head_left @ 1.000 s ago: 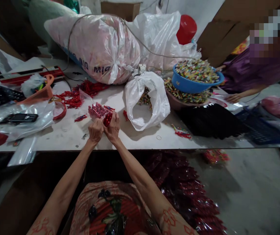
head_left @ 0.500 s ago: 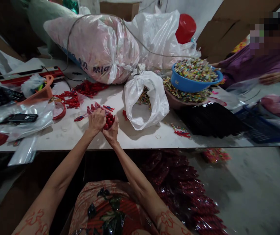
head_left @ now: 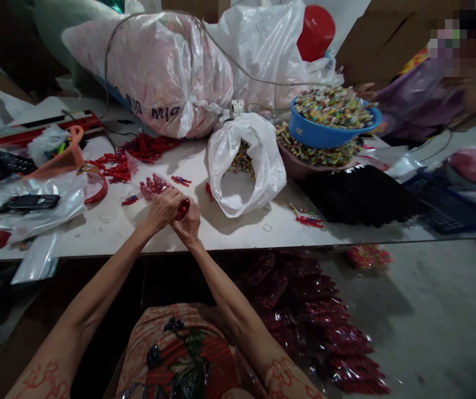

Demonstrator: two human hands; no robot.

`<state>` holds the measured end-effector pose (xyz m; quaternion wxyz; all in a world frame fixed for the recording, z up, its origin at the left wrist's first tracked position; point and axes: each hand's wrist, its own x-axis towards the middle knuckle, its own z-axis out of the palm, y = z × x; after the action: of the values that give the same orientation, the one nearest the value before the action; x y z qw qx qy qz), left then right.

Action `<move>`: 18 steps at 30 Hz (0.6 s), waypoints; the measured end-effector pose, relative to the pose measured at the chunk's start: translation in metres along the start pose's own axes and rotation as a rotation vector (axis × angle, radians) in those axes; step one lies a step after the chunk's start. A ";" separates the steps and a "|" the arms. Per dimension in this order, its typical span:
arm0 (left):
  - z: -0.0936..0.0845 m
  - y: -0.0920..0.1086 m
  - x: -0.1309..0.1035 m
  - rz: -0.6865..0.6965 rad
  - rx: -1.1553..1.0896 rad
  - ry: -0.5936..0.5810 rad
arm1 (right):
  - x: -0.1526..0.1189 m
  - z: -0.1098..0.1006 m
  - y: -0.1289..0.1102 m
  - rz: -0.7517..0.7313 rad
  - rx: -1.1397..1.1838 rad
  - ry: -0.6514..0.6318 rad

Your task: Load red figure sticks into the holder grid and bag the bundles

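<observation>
Both hands are wrapped round one bundle of red beaded pieces (head_left: 183, 209) above the near part of the white table. My left hand (head_left: 164, 209) is closed over its upper left side. My right hand (head_left: 189, 223) is closed round its right end, where shiny red rounded tips show between the hands. Beyond my left knuckles more red tips stick out, seemingly in a clear plastic bag (head_left: 136, 169); the fingers hide the middle of the bundle. Small red-and-blue charms (head_left: 180, 180) lie just past the hands.
An open white bag (head_left: 277, 183) of beaded pieces stands right of my hands. Beyond it are a blue basin (head_left: 324, 136) of colourful pieces and a black stack (head_left: 358, 197). Red tasselled strands (head_left: 146, 149) lie behind. Another person (head_left: 424, 105) works at the far right.
My hands have closed further over the bundle, so fewer red tips show between them. The view has shifted slightly. The other person's arm at right has moved.
</observation>
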<state>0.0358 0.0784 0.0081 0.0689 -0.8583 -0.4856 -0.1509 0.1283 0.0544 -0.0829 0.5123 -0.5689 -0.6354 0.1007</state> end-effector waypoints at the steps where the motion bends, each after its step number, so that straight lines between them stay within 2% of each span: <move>1: -0.002 0.002 -0.001 0.008 0.008 -0.020 | 0.000 0.002 0.001 0.007 0.031 0.019; 6: -0.018 0.008 -0.001 -0.129 0.106 -0.135 | -0.003 0.010 0.003 0.056 0.092 0.102; 10: -0.029 0.008 -0.002 -0.157 0.120 -0.232 | 0.001 0.009 0.001 0.094 0.080 0.071; 14: -0.029 0.007 -0.003 -0.156 0.060 -0.298 | 0.003 0.011 -0.006 0.114 0.021 0.044; 18: -0.022 0.011 -0.003 -0.176 -0.007 -0.254 | -0.002 0.016 -0.013 0.120 -0.025 0.093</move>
<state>0.0393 0.0640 0.0285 -0.0094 -0.8249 -0.5631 -0.0484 0.1075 0.0557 -0.0821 0.5272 -0.6164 -0.5768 0.0968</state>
